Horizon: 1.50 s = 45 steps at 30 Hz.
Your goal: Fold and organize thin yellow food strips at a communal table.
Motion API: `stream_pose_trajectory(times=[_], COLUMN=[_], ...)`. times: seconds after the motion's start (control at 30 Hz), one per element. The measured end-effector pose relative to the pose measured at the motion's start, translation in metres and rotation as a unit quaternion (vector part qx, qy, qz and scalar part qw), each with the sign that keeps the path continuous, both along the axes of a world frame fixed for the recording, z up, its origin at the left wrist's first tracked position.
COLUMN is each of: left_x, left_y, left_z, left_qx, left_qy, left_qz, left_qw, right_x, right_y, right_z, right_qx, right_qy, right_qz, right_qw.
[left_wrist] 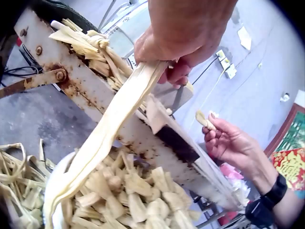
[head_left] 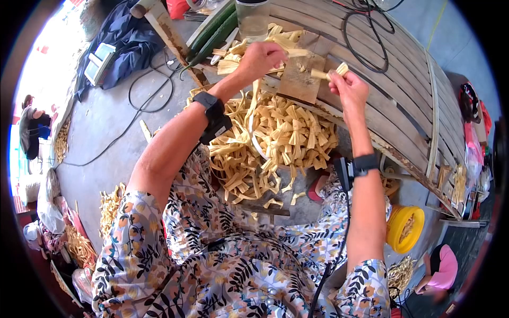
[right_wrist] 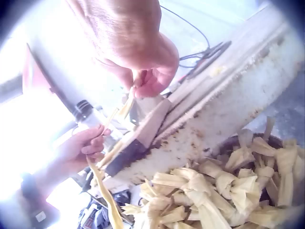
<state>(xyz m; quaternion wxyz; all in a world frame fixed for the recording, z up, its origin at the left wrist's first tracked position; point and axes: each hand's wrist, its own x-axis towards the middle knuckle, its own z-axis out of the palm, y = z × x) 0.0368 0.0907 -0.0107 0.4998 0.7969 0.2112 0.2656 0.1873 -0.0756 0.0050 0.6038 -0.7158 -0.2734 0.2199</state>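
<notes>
My left hand (head_left: 260, 61) grips a long pale yellow strip of dried husk (left_wrist: 107, 126), which hangs from the fingers over the pile below. Off to the right, above the slatted wooden table, my right hand (head_left: 350, 90) pinches a short knotted piece of husk (head_left: 320, 74) between thumb and fingers. A square wooden board (head_left: 300, 85) lies at the table edge between both hands. Under them is a heap of knotted husk pieces (head_left: 297, 130), with part of a curved white rim (head_left: 257, 144) showing among them. Loose husk strips (head_left: 227, 67) lie beside the left hand.
Green cucumber-like vegetables (head_left: 212, 36) and a clear container (head_left: 253, 21) of liquid stand beyond the left hand. A black cable (head_left: 366, 63) loops over the slatted table (head_left: 392, 90). A yellow bucket (head_left: 419, 233) sits at lower right. Two people appear at the far sides.
</notes>
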Motion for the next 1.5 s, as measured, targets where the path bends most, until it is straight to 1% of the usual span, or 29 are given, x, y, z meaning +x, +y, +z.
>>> stream_pose_trajectory(times=[0.1, 0.13, 0.23, 0.27, 0.3, 0.37, 0.4, 0.5, 0.53, 0.63, 0.67, 0.77, 0.8, 0.83, 0.87, 0.9, 0.97, 1.03, 1.07, 1.1, 1.17, 1.23, 1.27, 1.3, 1.33, 1.37, 1.43, 1.47, 1.5], left_x=[-0.015, -0.018, -0.021, -0.021, -0.021, -0.017, -0.018, -0.020, -0.022, -0.027, -0.029, -0.034, -0.035, -0.038, -0.042, -0.044, -0.045, -0.045, -0.045, -0.043, -0.042, -0.037, -0.038, -0.039, -0.039, -0.039, -0.039, -0.037, -0.037], left_y=[-0.017, -0.022, -0.036, -0.043, -0.051, -0.068, -0.072, -0.078, -0.078, -0.069, -0.065, -0.052, -0.047, -0.044, -0.043, -0.042, -0.042, -0.043, -0.044, -0.044, -0.042, -0.047, -0.054, -0.061, -0.063, -0.064, -0.067, -0.071, -0.073], left_z=[0.010, 0.012, 0.014, 0.015, 0.017, 0.014, 0.015, 0.012, 0.011, 0.012, 0.010, 0.006, 0.006, 0.005, 0.015, 0.022, 0.023, 0.025, 0.028, 0.033, 0.041, 0.035, 0.033, 0.031, 0.031, 0.028, 0.009, 0.002, -0.004], left_qx=[-0.076, -0.056, 0.021, 0.049, 0.107, 0.245, 0.245, 0.253, 0.222, 0.160, 0.179, 0.224, 0.235, 0.110, -0.018, -0.146, -0.134, -0.121, -0.133, -0.203, -0.341, -0.231, -0.222, -0.215, -0.187, -0.261, -0.400, -0.492, -0.520], left_qy=[0.011, 0.029, 0.006, 0.020, 0.043, -0.071, -0.062, -0.061, -0.003, 0.079, 0.072, 0.053, 0.029, 0.052, 0.073, 0.092, 0.075, 0.059, 0.051, 0.027, -0.019, 0.037, 0.014, -0.008, 0.054, 0.044, 0.024, -0.024, -0.022], left_qz=[-0.086, -0.091, -0.087, -0.089, -0.100, -0.125, -0.151, -0.153, -0.137, -0.111, -0.124, -0.174, -0.211, -0.260, -0.304, -0.342, -0.362, -0.385, -0.360, -0.365, -0.369, -0.320, -0.312, -0.306, -0.274, -0.320, -0.401, -0.440, -0.448], left_qw=[0.993, 0.994, 0.996, 0.995, 0.988, 0.959, 0.956, 0.953, 0.965, 0.978, 0.973, 0.957, 0.949, 0.958, 0.950, 0.924, 0.920, 0.913, 0.922, 0.908, 0.864, 0.918, 0.924, 0.927, 0.942, 0.910, 0.824, 0.751, 0.727], right_x=[-0.015, -0.018, -0.028, -0.037, -0.036, -0.033, -0.045, -0.036, -0.035, -0.021, -0.015, -0.011, -0.016, -0.021, -0.032, -0.041, -0.052, -0.059, -0.062, -0.063, -0.065, -0.063, -0.063, -0.063, -0.064, -0.066, -0.067, -0.064, -0.062], right_y=[-0.017, -0.022, -0.030, -0.032, -0.030, -0.025, -0.026, -0.023, -0.023, -0.029, -0.031, -0.038, -0.039, -0.042, -0.043, -0.044, -0.048, -0.051, -0.051, -0.050, -0.049, -0.045, -0.041, -0.040, -0.038, -0.036, -0.033, -0.033, -0.033], right_z=[-0.005, -0.004, 0.010, 0.032, 0.029, 0.024, 0.034, 0.008, 0.002, 0.005, 0.004, -0.001, -0.004, -0.003, 0.007, 0.018, 0.039, 0.042, 0.041, 0.041, 0.044, 0.043, 0.040, 0.041, 0.045, 0.047, 0.042, 0.035, 0.030], right_qx=[-0.042, -0.028, 0.013, -0.023, -0.027, -0.035, -0.076, -0.120, -0.113, -0.069, -0.078, -0.190, -0.228, -0.230, -0.229, -0.225, -0.172, -0.113, -0.082, -0.050, -0.013, 0.038, 0.044, 0.044, 0.044, 0.044, 0.027, 0.016, 0.005], right_qy=[0.026, -0.026, -0.185, -0.168, -0.138, -0.076, 0.111, -0.003, -0.036, -0.099, -0.101, -0.167, -0.172, -0.075, 0.023, 0.120, 0.168, 0.212, 0.229, 0.245, 0.226, 0.223, 0.234, 0.195, 0.155, 0.115, 0.091, 0.069, 0.046], right_qz=[0.095, 0.090, 0.078, 0.071, 0.090, 0.125, 0.120, 0.182, 0.150, 0.085, 0.078, 0.177, 0.251, 0.326, 0.396, 0.460, 0.484, 0.489, 0.484, 0.479, 0.480, 0.488, 0.446, 0.422, 0.398, 0.374, 0.343, 0.337, 0.331], right_qw=[0.994, 0.995, 0.980, 0.983, 0.986, 0.989, 0.984, 0.976, 0.981, 0.989, 0.989, 0.951, 0.925, 0.914, 0.889, 0.850, 0.841, 0.838, 0.840, 0.841, 0.848, 0.843, 0.863, 0.885, 0.903, 0.919, 0.935, 0.939, 0.942])
